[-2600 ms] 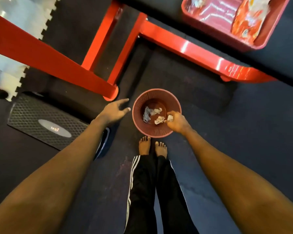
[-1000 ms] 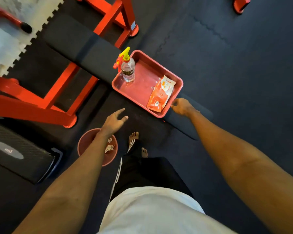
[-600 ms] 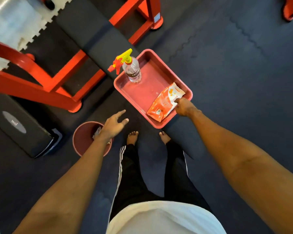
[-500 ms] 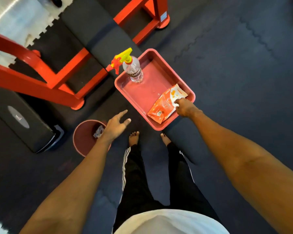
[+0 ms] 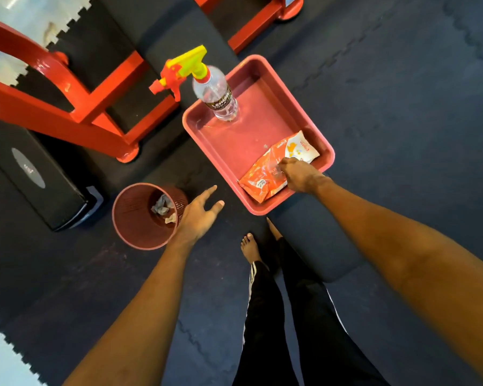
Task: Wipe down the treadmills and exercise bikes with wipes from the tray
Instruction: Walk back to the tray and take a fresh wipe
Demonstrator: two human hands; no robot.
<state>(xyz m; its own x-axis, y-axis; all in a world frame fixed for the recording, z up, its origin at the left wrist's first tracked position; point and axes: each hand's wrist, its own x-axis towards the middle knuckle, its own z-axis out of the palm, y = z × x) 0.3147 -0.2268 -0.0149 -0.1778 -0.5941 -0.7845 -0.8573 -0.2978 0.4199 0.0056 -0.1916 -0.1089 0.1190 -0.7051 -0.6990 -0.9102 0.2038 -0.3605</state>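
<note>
A red rectangular plastic tray is set across the black padded desk, overhanging both of its long edges, with the near end of the desk left bare beside the person's bare feet. A clear plastic spray bottle with a yellow-and-red trigger head is stood upright in the far left corner of the tray. An orange-and-white soft plastic pack of wipes is laid flat in the near right corner of the tray, close against the near rim. The right hand is placed on the middle of the pack of wipes, its fingers curled down so that the tips are pressed into the top face; whether a single wipe is caught between them cannot be told. The left hand is held wide and holds nothing, fingers spread and straight, above the dark rubber mat floor between the tray and a round dull-red perforated plastic waste basket. The basket is stood on the floor just off the left long edge of the desk, and crumpled grey-white used wipes are seen inside it. The desk is carried on a glossy red metal frame, and a black box with a grey oval badge is placed on the floor to the left of the basket. Black trousers with white side stripes are seen at the lower edge
</note>
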